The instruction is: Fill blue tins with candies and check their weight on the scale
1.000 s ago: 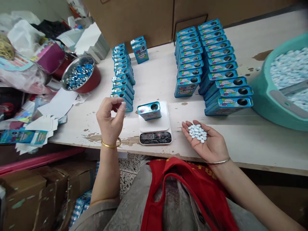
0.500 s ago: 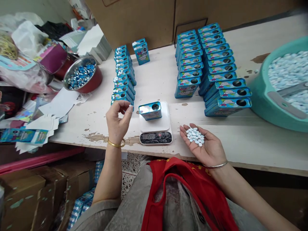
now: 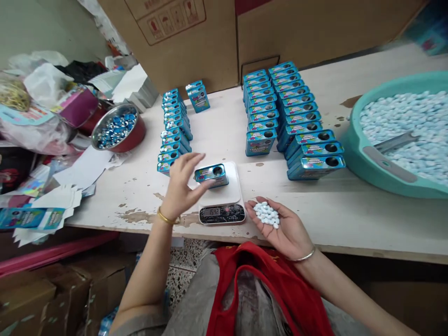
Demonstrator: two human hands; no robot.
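A blue tin (image 3: 212, 176) with a round hole in its top stands on a white scale (image 3: 235, 186), whose display is lit. Around the tin's left end my left hand (image 3: 184, 184) is spread, thumb and fingers apart, nothing visible between them; whether it touches the tin is unclear. Palm up at the right of the scale, my right hand (image 3: 290, 233) is cupped under a small heap of pale candies (image 3: 266, 214). Tins with candies on top (image 3: 172, 148) form a row behind my left hand.
Two rows of blue tins (image 3: 259, 142) stand right of centre. A teal basin (image 3: 357, 135) of candies with a metal scoop is at the right. A bowl of blue caps (image 3: 135, 135) and papers lie left; cardboard boxes (image 3: 175, 46) stand behind.
My left hand has opened from a pinch on a small white piece and moved over to the tin. The view has shifted, and my right hand still holds the candies.
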